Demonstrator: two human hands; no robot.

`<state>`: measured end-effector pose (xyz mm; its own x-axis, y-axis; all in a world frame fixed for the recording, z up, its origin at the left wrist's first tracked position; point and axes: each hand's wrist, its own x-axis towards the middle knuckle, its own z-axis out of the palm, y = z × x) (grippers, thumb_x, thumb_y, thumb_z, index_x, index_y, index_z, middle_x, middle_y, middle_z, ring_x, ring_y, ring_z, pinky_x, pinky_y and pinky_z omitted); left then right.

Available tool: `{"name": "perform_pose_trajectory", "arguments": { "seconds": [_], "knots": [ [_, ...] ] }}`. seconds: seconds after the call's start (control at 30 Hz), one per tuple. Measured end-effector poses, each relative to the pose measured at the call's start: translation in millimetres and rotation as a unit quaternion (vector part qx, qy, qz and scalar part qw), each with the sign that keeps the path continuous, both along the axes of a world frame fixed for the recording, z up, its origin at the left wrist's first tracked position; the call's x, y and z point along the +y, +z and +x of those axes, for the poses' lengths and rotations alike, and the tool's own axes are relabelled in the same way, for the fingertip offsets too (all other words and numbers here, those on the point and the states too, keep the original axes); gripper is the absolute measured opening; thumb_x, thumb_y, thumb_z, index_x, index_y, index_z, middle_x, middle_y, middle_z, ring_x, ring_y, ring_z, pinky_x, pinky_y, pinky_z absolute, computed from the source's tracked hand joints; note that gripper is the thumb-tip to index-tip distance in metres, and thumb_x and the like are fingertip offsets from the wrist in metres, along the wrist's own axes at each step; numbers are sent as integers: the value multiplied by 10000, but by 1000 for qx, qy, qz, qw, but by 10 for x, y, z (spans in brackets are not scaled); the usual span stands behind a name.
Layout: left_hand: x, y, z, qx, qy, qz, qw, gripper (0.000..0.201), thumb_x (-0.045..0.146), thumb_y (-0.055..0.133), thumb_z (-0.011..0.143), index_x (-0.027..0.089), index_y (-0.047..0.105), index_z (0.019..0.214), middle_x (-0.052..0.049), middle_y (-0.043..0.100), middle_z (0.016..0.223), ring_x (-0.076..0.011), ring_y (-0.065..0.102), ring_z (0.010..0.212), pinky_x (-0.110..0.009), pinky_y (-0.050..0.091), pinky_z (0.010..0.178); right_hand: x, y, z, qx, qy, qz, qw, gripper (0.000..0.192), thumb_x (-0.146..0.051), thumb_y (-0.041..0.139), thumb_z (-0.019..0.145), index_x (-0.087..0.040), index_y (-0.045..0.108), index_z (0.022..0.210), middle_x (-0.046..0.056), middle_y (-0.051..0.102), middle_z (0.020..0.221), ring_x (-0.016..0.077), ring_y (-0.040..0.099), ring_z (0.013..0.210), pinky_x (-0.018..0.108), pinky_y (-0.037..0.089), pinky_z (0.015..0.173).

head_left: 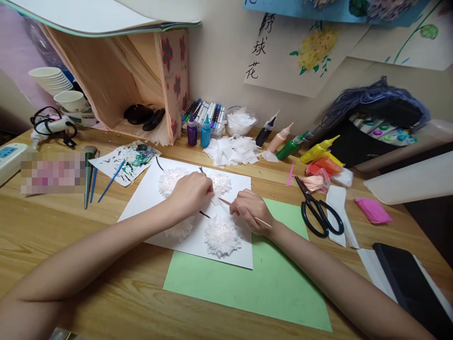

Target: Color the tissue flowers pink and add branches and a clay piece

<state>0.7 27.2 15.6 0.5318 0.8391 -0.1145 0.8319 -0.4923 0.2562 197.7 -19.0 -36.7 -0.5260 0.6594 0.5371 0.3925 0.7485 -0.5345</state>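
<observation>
Ugh, the bare left hand [193, 191] blocks part of the upper-left round, ruffled white papery flower [171, 182]. No clue what that flat pinkish pixelated rectangle [53, 174] is, and the blue paper poster [279, 6] gets cut off up top.

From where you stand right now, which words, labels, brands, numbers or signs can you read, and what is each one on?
"绣球花": black characters running downward on the white paper sheet with a yellow flower.
Part of a character, cut off at the picture's top edge, on the blue paper sheet: unreadable.
Faint pale lettering on the black marker case: too small.
Blue screen of the white boxy device: too blurred.
</observation>
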Motion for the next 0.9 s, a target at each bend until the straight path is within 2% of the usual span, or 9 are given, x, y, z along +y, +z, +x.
{"name": "perform_pose_trajectory", "arguments": {
  "seconds": [0.3,0.4,0.5,0.63,0.77,0.9],
  "knots": [
    [23,31,6,21,13,21,999,216,298,519,818,161,682,782,-86,675,880,-220,598,859,-283,421,660,42,-27,-50,-47,-18,-17,999,340,-262,277,972,-206,539,762,25,574,624,174,476,626,320,352,646],
    [86,62,-40,44,37,26,998,206,255,511,807,165,697,806,-89,690,897,-232,611,864,-290,424,659,44,-28,-55,-56,-25,-18,998,333,-272,287,975,-203,545,775,33,581,649,178,481,650,317,359,656],
    [178,58,-90,75,71,14,995,189,187,530,763,171,716,795,-85,707,876,-240,626,852,-288,424,648,46,-32,-64,-67,-28,-34,997,342,-289,277,978,-207,540,777,42,593,681,183,487,671,320,363,670],
    [274,21,-122,67,89,-13,994,159,178,577,716,192,729,758,-62,723,833,-224,638,811,-268,426,636,62,-28,-101,-63,-35,-60,996,371,-322,258,982,-213,499,722,35,548,644,184,471,662,320,365,662],
    [300,7,-121,58,89,-14,994,150,180,595,696,200,735,745,-63,723,812,-236,641,802,-279,435,646,91,15,-200,-2,-69,-139,988,410,-356,241,985,-222,425,643,11,483,597,162,464,612,303,376,636],
    [300,1,-127,58,86,-6,995,157,169,592,692,198,738,741,-66,721,798,-246,644,791,-291,430,633,109,44,-285,97,-131,-260,952,433,-425,278,974,-218,447,633,-20,483,539,131,476,518,287,381,595]
  ]
}}
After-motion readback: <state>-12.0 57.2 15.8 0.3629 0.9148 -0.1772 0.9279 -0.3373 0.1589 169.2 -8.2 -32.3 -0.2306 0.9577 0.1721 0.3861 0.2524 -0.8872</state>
